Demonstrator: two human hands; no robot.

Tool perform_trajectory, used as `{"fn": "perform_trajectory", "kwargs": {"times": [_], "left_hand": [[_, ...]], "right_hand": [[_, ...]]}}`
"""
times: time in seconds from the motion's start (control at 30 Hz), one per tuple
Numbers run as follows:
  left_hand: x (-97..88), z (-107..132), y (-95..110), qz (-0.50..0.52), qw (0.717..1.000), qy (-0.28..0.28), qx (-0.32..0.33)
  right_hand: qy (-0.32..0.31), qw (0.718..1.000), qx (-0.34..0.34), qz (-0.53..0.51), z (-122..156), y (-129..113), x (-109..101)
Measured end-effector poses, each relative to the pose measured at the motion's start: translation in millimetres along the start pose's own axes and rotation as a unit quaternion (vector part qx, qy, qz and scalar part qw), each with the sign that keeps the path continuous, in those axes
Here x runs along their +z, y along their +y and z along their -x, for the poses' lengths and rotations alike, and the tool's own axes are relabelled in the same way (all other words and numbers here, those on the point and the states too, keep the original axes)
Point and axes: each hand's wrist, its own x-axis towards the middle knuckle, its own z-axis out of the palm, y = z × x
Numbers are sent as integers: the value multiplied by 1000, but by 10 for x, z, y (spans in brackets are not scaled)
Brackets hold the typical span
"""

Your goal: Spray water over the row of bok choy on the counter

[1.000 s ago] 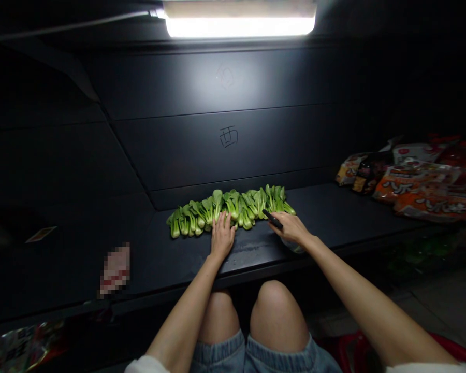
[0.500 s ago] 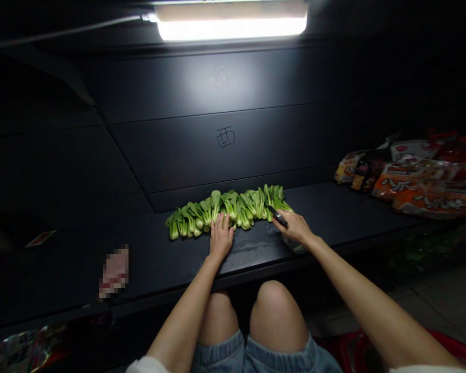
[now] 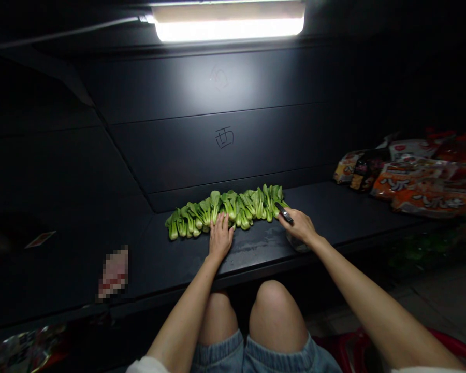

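A long row of green bok choy (image 3: 250, 207) lies on the dark shelf, leaves toward the back panel and pale stems toward me. My left hand (image 3: 220, 235) rests flat at the front of the row, fingers stretched out and touching the stems near the middle. At the row's right end, my right hand (image 3: 301, 226) is wrapped round a spray bottle (image 3: 284, 213). Its black head points toward the greens, and part of its clear body shows below the hand.
Orange snack bags (image 3: 427, 189) and other packets are piled on the shelf at right. A card (image 3: 41, 239) and a pixelated patch (image 3: 114, 273) lie at left. Water wets the shelf (image 3: 252, 248) before the greens. A lit lamp (image 3: 229, 28) hangs above.
My right hand has shifted slightly right with the spray bottle, uncovering a little more of the greens at that end. My left hand stays in place on the stems.
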Motion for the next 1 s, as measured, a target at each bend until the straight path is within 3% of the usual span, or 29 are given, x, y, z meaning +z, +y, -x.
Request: {"fn": "perform_trajectory", "kwargs": {"times": [1.0], "left_hand": [[-12, -4, 9, 5, 1000, -9, -6]], "right_hand": [[-12, 996, -79, -45, 13, -113, 8]]}}
